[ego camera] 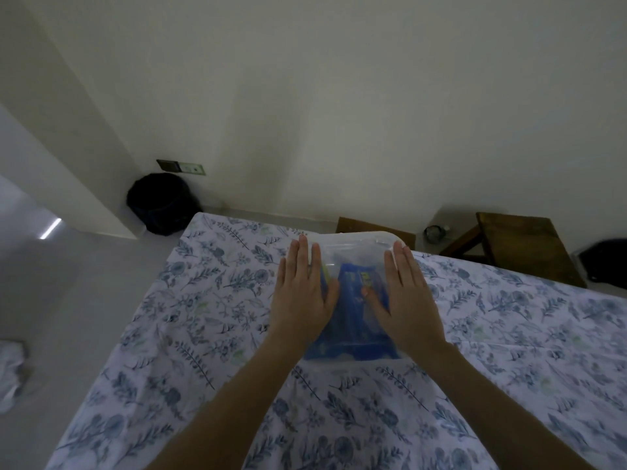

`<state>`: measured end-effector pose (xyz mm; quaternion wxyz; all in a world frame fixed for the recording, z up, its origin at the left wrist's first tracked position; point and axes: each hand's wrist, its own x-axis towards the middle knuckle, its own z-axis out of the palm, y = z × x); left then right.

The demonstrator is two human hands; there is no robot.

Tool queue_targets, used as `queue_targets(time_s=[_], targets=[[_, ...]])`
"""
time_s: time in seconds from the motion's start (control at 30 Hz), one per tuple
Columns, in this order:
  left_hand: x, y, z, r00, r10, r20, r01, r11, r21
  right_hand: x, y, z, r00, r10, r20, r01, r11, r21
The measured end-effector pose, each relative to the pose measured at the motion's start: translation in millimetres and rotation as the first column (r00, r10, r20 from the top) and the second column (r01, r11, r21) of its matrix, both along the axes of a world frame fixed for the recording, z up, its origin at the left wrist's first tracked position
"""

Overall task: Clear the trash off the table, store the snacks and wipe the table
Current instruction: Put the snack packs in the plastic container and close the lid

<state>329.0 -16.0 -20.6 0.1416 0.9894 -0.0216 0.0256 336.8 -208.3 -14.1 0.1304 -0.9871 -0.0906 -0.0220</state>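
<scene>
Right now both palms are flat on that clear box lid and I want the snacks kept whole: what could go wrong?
1. The left hand and right hand press the clear container; hard pressure might crush the blue snack packs inside.
2. The container sits near the far edge of the table; a forward shove could tip it off.

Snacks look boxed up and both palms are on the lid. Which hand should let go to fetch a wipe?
Marginally the left hand, in my judgement. Both lie flat on the clear container; the right hand can steady it. The only cloth-like thing visible is the crumpled white bundle, on the floor at far left.
</scene>
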Motion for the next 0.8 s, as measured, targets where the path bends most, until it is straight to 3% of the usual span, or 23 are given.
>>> queue_targets(time_s=[0.3,0.43,0.63,0.8], targets=[[0,-2,1,1.0,-0.007,-0.03,0.009,0.999,0.047,2,0,-1,1.0,-0.01,-0.03,0.01,1.0,0.002],[-1,4,12,0.995,-0.041,-0.088,0.039,0.999,-0.017,-2,-4,5,0.996,0.005,-0.087,0.002,0.997,0.082],[-59,11,5,0.999,-0.049,-0.009,0.047,0.991,-0.123,-54,-3,5,0.968,-0.164,-0.191,0.209,0.946,0.248],[-73,11,-6,0.998,-0.062,0.015,0.063,0.982,-0.176,-73,11,4,0.948,-0.272,-0.163,0.31,0.903,0.297]])
